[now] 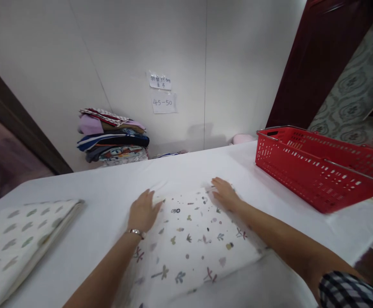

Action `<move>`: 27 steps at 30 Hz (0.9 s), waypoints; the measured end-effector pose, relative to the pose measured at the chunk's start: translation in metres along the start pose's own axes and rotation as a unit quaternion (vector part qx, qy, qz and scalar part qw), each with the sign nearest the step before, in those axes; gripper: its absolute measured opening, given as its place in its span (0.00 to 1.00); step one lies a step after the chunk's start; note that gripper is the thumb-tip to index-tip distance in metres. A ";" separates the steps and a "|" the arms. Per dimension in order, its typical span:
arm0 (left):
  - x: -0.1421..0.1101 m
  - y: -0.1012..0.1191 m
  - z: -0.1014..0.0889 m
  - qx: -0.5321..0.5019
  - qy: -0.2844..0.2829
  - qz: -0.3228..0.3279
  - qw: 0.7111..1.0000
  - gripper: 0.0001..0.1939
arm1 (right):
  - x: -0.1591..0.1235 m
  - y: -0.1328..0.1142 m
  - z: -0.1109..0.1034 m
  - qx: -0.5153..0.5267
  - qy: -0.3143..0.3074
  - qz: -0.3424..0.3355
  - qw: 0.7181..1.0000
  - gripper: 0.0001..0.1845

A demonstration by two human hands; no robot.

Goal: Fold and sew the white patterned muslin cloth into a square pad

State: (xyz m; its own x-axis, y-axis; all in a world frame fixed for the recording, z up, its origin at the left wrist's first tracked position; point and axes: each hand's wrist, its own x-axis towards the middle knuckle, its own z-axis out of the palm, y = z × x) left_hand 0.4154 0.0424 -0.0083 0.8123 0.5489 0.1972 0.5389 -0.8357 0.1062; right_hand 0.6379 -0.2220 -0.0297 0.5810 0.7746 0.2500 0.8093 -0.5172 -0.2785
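Observation:
A white cloth (194,233) printed with small plants and animals lies spread on the white-covered table in front of me. My left hand (144,212), with a bracelet at the wrist, rests at the cloth's far left edge, its fingers stretched forward and thumb apart. At the far right corner is my right hand (226,194), palm down with extended fingers touching the edge. Both hands look open. The near part of the cloth shows a plain whitish area (247,284), where I cannot tell whether it is a fold or another layer.
A folded cloth with grey-green leaf-like marks (22,233) lies at the left. A red perforated basket (302,175) stands on the table (109,226) at the right. Stacked folded fabrics (114,139) sit beyond the far edge, near the wall with paper notes (164,103).

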 end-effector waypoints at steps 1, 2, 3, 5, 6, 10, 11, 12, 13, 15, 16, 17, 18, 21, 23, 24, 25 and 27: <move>-0.004 0.005 0.003 0.009 -0.012 0.037 0.999 0.30 | -0.003 -0.009 0.005 0.003 -0.034 -0.030 0.999 0.29; -0.008 0.007 0.007 0.013 -0.034 0.052 0.998 0.31 | -0.004 -0.016 0.009 0.007 -0.073 -0.038 0.997 0.31; -0.010 0.007 0.012 0.013 -0.063 0.048 0.997 0.32 | -0.005 -0.021 0.013 0.008 -0.106 -0.035 0.994 0.33; -0.012 0.001 0.021 0.005 -0.112 0.011 0.994 0.34 | -0.005 -0.026 0.018 0.006 -0.146 -0.019 0.989 0.35; -0.012 -0.002 0.025 0.002 -0.126 -0.006 0.992 0.35 | -0.004 -0.026 0.018 0.004 -0.153 -0.013 0.988 0.36; -0.010 -0.010 0.030 0.011 -0.139 -0.017 0.990 0.37 | 0.000 -0.021 0.015 0.020 -0.163 0.001 0.986 0.36; -0.011 -0.010 0.029 0.012 -0.142 -0.015 0.990 0.37 | 0.001 -0.019 0.013 0.020 -0.158 0.010 0.987 0.35; -0.011 -0.009 0.029 0.011 -0.145 -0.013 0.989 0.38 | 0.001 -0.016 0.012 0.014 -0.150 0.024 0.988 0.35; -0.012 -0.008 0.028 0.010 -0.145 -0.012 0.989 0.38 | 0.001 -0.013 0.010 0.003 -0.142 0.040 0.989 0.35; -0.013 -0.006 0.027 0.006 -0.145 -0.012 0.989 0.39 | 0.001 -0.007 0.010 -0.025 -0.130 0.072 0.989 0.35; -0.013 -0.006 0.026 0.005 -0.146 -0.013 0.989 0.39 | 0.002 -0.005 0.010 -0.035 -0.132 0.083 0.987 0.35; -0.013 -0.005 0.025 0.004 -0.148 -0.016 0.989 0.39 | 0.003 -0.003 0.010 -0.040 -0.137 0.090 0.986 0.36; -0.012 -0.004 0.024 0.003 -0.151 -0.018 0.988 0.39 | 0.004 -0.002 0.011 -0.042 -0.142 0.092 0.985 0.36; -0.009 -0.001 0.019 -0.005 -0.163 -0.022 0.986 0.39 | 0.005 -0.002 0.009 -0.042 -0.147 0.095 0.984 0.34; -0.011 0.002 0.014 -0.009 -0.172 -0.029 0.985 0.39 | -0.002 -0.002 0.005 -0.044 -0.132 0.108 0.984 0.32; -0.015 0.004 0.011 -0.009 -0.173 -0.030 0.984 0.39 | -0.009 0.000 0.002 -0.047 -0.121 0.113 0.985 0.32; -0.022 0.005 0.009 -0.009 -0.169 -0.026 0.985 0.39 | -0.018 0.003 -0.001 -0.050 -0.110 0.116 0.986 0.32; -0.045 0.005 0.005 -0.008 -0.152 -0.004 0.988 0.38 | -0.043 0.013 -0.007 -0.060 -0.094 0.110 0.988 0.31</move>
State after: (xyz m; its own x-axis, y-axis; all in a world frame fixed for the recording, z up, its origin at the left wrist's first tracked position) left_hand 0.3826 0.0141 -0.0210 0.8392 0.5336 -0.1046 0.5433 -0.8305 0.1227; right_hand 0.6243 -0.2649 -0.0377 0.7269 0.6866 0.0165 0.6762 -0.7113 -0.1916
